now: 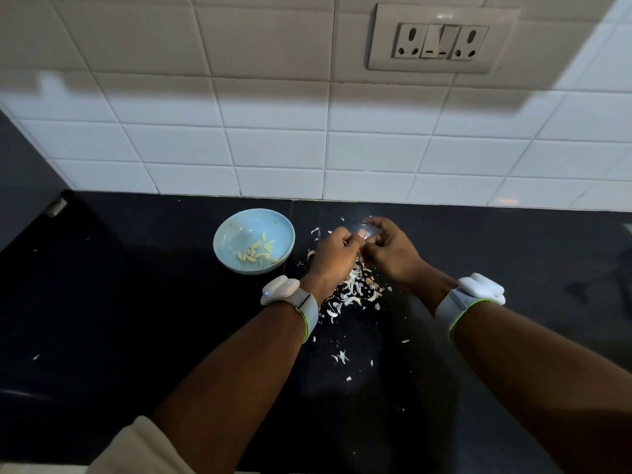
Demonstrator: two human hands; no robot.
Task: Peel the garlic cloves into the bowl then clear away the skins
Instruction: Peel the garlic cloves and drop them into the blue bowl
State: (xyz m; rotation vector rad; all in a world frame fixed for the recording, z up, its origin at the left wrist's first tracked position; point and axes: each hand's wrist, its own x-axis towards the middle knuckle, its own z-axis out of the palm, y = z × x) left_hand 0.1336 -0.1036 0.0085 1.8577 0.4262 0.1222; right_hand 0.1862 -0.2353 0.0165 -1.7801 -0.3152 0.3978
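A light blue bowl [253, 240] stands on the black counter and holds several peeled garlic cloves [255, 254]. To its right, my left hand [334, 255] and my right hand [390, 252] meet above the counter, fingertips pinched together on a small garlic clove [361, 236] that is mostly hidden between them. Below the hands lies a heap of white garlic skins [355, 291], with at least one unpeeled clove [368, 279] among them. More skin flakes [342, 356] are scattered nearer to me.
The black counter [136, 319] runs back to a white tiled wall [273, 155] bearing a socket plate [441, 41]. A dark panel [24, 186] stands at the left end. Both wrists wear white bands.
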